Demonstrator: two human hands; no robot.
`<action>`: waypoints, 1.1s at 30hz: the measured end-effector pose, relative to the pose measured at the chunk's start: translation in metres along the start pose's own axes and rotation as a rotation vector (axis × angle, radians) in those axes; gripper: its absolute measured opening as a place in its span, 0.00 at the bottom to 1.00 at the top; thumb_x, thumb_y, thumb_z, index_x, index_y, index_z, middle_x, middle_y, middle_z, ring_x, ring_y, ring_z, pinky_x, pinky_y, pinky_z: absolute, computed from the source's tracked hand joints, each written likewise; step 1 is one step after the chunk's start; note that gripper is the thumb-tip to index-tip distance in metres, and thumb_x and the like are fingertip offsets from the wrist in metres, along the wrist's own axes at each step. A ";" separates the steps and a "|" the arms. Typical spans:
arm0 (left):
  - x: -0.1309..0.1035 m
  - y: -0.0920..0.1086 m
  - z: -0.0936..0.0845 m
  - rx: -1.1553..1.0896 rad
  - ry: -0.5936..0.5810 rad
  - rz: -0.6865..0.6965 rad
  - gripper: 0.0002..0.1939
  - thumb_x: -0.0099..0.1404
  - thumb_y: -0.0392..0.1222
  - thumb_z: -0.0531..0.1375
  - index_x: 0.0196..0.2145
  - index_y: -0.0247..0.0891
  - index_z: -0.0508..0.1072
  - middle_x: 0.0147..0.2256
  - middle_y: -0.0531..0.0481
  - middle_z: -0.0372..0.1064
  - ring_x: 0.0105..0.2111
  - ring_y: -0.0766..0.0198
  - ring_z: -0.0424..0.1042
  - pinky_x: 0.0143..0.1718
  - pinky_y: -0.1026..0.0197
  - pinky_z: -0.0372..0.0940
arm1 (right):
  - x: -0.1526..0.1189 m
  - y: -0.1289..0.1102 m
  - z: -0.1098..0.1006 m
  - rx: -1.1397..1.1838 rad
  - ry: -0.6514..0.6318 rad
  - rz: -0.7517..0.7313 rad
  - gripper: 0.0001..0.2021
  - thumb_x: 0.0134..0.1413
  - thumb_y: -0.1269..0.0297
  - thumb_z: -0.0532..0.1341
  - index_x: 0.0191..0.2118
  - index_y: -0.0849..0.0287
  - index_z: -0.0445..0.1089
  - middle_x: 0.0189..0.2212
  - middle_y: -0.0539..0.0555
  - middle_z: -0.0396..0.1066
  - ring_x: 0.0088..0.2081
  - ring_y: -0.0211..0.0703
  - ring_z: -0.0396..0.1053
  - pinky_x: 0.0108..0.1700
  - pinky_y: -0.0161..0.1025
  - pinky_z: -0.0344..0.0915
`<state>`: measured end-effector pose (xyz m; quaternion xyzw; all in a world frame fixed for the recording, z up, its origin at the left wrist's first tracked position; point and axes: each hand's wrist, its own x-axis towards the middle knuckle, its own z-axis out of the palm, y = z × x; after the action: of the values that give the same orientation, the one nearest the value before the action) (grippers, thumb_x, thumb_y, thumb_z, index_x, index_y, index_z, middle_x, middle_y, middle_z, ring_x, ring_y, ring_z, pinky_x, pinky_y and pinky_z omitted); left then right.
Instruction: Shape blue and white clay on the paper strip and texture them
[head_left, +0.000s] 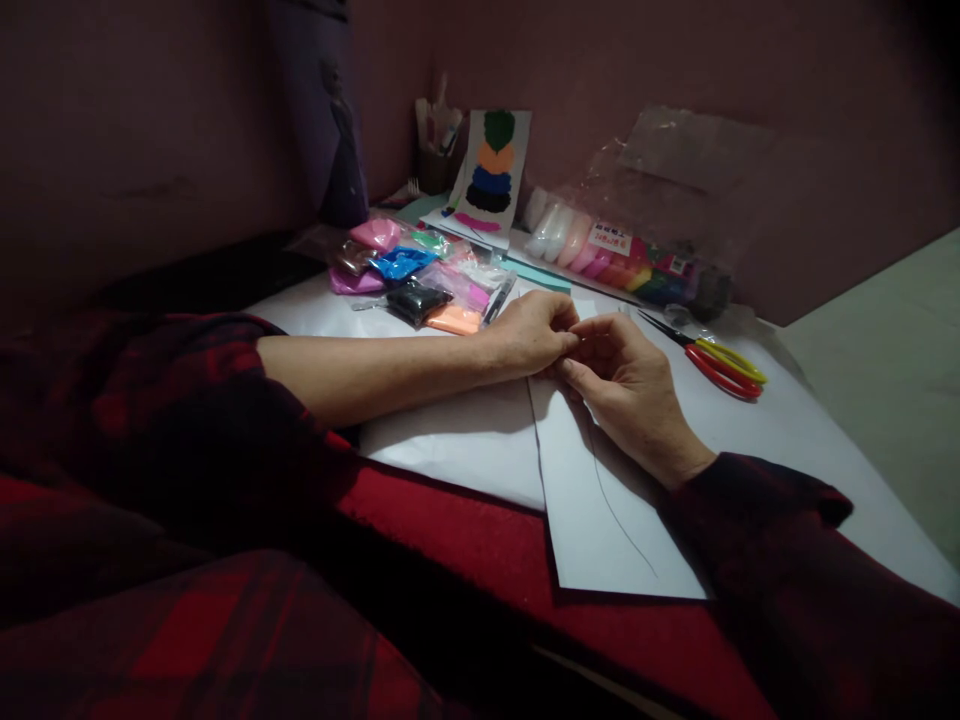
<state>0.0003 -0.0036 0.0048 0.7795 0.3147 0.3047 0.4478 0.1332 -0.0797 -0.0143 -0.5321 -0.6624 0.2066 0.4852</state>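
My left hand [531,332] and my right hand [628,388] meet fingertip to fingertip over the table. The fingers of both are closed in a pinch; whatever lies between them is too small or hidden to make out. Beneath them is a white sheet of paper [574,520] with a thin curved pencil-like line, its near end jutting past the table edge. Scissors [724,368] with one red and one yellow handle lie to the right of my right hand. Beyond my left forearm are packets of coloured clay, including a black packet [417,302] and an orange packet [454,319].
A card with coloured shapes [491,185] leans at the back beside a cup of tools [437,165]. A clear bag of rainbow-coloured clay [615,250] lies along the wall. White covering [442,440] and red cloth [480,550] form the table's near edge.
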 end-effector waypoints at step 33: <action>0.001 0.001 0.001 -0.028 -0.031 -0.023 0.05 0.62 0.31 0.57 0.29 0.35 0.65 0.19 0.56 0.63 0.19 0.71 0.65 0.24 0.66 0.61 | -0.001 0.004 0.000 -0.039 0.021 -0.004 0.11 0.49 0.70 0.64 0.39 0.52 0.65 0.29 0.49 0.71 0.31 0.43 0.71 0.30 0.41 0.69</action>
<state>0.0020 -0.0035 0.0055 0.7740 0.3125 0.2919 0.4669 0.1357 -0.0794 -0.0182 -0.5422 -0.6623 0.1869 0.4821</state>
